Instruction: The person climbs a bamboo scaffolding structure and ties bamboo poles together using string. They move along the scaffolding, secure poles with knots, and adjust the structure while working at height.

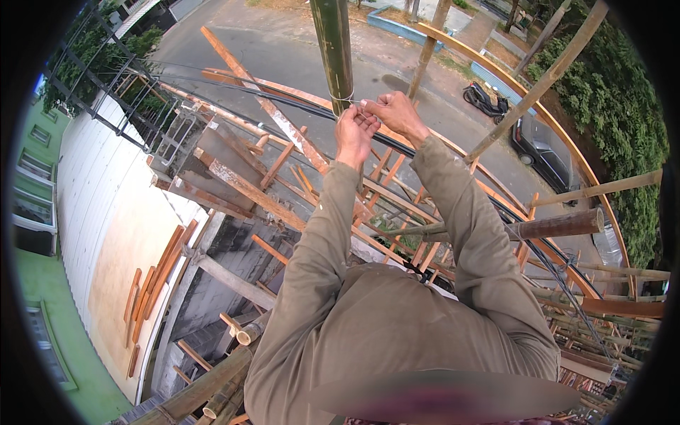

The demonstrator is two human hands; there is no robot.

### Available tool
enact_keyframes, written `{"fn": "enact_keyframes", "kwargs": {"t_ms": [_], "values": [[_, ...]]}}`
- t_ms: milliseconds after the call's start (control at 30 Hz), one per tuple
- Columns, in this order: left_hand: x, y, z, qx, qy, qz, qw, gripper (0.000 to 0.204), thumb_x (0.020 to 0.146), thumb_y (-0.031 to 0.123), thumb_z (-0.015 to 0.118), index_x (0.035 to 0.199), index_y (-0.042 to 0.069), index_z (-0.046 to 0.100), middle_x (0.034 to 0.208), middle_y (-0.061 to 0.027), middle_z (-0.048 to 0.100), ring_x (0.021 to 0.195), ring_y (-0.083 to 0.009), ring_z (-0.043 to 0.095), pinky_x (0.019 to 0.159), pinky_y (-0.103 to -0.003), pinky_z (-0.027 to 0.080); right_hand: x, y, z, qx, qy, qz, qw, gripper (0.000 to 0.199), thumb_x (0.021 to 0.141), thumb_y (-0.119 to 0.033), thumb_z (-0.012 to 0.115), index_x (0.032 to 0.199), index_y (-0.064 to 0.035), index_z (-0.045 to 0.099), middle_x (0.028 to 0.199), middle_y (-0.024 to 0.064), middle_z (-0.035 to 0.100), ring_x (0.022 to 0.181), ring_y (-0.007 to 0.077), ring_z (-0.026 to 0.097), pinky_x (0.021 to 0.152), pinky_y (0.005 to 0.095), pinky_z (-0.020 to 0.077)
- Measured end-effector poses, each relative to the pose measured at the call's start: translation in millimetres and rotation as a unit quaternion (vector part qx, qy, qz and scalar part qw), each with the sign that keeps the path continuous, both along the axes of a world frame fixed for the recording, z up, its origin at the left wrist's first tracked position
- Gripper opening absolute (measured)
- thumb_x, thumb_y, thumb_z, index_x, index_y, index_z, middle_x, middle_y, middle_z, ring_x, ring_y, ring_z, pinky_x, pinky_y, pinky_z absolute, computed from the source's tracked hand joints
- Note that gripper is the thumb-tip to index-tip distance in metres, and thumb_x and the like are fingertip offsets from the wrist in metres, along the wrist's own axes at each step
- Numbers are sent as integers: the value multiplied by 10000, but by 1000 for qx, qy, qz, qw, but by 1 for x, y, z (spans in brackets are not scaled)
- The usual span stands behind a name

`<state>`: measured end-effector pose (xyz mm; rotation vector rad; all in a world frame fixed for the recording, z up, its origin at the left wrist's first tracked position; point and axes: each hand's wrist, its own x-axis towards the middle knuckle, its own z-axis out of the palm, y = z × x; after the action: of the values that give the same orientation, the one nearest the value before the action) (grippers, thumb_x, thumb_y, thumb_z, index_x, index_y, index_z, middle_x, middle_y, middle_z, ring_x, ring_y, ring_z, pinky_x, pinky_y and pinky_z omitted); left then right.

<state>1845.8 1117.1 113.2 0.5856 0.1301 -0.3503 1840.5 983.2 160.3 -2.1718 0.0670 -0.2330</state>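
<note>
Olive-drab long sleeves point(397, 283) rise from the lower edge toward a tall, upright green bamboo pole point(335, 53). Both hands meet just beside it: the left hand point(354, 131) curls narrowly, fingertips pinching a thin pale binding wire point(343, 98) wrapped around the pole, while the right hand point(397, 113) closes on the wire's loose end. Below, weathered orange wooden scaffold planks point(262, 103) cross over a grey street where a dark parked car point(545, 152) stands.
</note>
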Motion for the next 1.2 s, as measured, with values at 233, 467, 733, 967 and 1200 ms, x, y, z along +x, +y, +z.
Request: {"fn": "enact_keyframes", "kwargs": {"t_ms": [233,467,733,967,1200], "values": [[-7,-10,6,-55,20,-6,998,290,1046,356,500,860,135,475,679,21,391,587,-121,418,585,-298,434,15,7,16,-52,-59,-54,995,426,837,-289,787,628,8,564,526,75,503,533,156,411,522,399,386],[-5,-4,4,1,18,48,999,264,1034,275,515,821,135,445,589,49,309,438,-73,274,381,-249,231,42,4,-2,162,56,-59,983,403,840,-246,800,635,-70,500,568,-22,452,542,108,392,499,352,352],[-6,-5,1,6,12,5,1000,285,1052,319,501,846,124,474,639,39,367,477,-74,319,410,-245,267,12,-9,14,304,48,14,951,363,921,-287,750,708,-134,499,665,-12,495,636,78,508,585,272,424],[-6,-20,-5,-45,21,9,999,378,1060,433,462,847,121,467,680,6,391,584,-128,394,534,-310,371,2,25,33,579,-26,97,809,330,1041,-363,558,876,-78,569,830,51,598,855,188,611,894,382,489],[-12,-21,-1,-65,14,37,997,386,1060,464,439,902,120,516,725,-19,495,689,-154,514,657,-345,474,4,46,29,619,-47,47,783,267,1025,-255,558,818,-105,484,676,-18,408,590,108,416,597,313,433]]}}
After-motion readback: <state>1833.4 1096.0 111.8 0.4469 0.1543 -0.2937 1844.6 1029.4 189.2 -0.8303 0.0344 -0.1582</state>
